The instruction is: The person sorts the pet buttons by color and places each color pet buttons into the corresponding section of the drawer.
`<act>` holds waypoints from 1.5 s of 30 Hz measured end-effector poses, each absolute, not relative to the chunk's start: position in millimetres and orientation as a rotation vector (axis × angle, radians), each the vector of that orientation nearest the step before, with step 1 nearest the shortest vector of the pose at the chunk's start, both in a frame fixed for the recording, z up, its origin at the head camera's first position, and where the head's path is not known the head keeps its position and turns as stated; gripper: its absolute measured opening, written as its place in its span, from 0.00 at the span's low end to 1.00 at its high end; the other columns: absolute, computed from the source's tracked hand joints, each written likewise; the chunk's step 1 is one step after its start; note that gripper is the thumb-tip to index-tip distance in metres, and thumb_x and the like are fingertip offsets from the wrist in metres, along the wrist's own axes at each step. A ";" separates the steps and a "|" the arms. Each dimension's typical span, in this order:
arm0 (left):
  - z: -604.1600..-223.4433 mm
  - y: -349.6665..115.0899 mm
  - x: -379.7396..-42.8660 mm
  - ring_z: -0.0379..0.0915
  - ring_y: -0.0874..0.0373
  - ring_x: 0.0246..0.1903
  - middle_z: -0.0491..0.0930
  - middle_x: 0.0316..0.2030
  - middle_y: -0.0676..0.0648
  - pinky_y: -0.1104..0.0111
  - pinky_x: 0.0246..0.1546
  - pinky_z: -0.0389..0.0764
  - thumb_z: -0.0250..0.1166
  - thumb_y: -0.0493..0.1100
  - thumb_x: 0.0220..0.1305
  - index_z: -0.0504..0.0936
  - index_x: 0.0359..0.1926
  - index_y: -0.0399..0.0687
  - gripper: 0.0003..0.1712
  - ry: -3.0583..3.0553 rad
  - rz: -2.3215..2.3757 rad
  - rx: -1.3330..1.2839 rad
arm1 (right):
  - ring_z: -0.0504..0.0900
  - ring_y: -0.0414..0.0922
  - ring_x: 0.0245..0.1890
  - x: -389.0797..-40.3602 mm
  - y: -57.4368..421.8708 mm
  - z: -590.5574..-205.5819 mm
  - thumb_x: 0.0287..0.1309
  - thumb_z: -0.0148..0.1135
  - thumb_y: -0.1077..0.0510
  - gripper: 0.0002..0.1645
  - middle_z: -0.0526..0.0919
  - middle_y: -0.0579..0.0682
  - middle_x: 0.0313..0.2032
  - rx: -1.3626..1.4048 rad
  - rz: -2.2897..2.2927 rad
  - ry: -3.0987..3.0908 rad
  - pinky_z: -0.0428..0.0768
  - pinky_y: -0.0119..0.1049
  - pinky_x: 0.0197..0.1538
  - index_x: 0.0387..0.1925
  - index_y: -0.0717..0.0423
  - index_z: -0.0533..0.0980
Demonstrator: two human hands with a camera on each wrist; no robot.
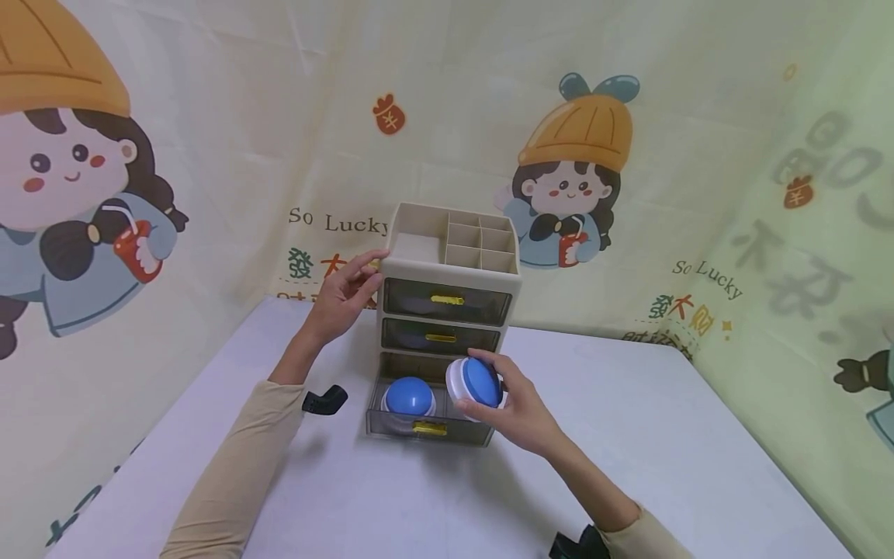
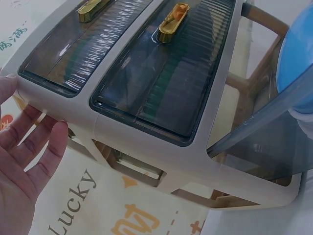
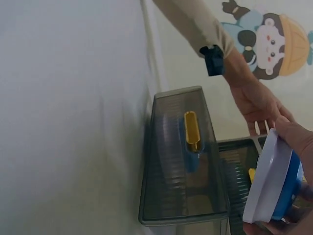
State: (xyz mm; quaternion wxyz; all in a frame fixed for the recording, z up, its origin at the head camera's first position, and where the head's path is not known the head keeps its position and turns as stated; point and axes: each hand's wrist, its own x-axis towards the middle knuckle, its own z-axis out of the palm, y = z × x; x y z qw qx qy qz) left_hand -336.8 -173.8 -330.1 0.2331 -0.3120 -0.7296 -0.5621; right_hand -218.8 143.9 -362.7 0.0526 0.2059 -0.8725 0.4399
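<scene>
A beige desktop organizer [image 1: 452,272] with see-through drawers and yellow handles stands upright. Its bottom drawer [image 1: 461,431] is pulled out, and inside at the left sits a round white piece with a blue domed top [image 1: 410,397]. My right hand [image 1: 524,415] grips a second such blue-and-white round piece [image 1: 478,382] over the drawer's right part, tilted with its blue side to the right. In the right wrist view, thumb and fingers pinch this piece [image 3: 269,181] from opposite edges. My left hand [image 1: 342,299] touches the organizer's upper left side, fingers loosely extended.
The organizer's two upper drawers [image 1: 447,301] are closed, and its top has one large and several small compartments. It stands on a white table [image 1: 594,435]. A cartoon-printed cloth [image 1: 454,155] hangs behind. Black camera mounts [image 1: 324,400] sit at both wrists.
</scene>
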 end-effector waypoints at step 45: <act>-328.4 -173.1 -335.6 0.82 0.57 0.40 0.83 0.47 0.38 0.72 0.38 0.84 0.60 0.38 0.75 0.73 0.71 0.55 0.26 -2.003 -1.583 -0.843 | 0.76 0.48 0.64 -230.0 130.5 -375.0 0.59 0.75 0.51 0.31 0.80 0.49 0.60 0.832 1.009 -2.582 0.79 0.53 0.62 0.62 0.53 0.77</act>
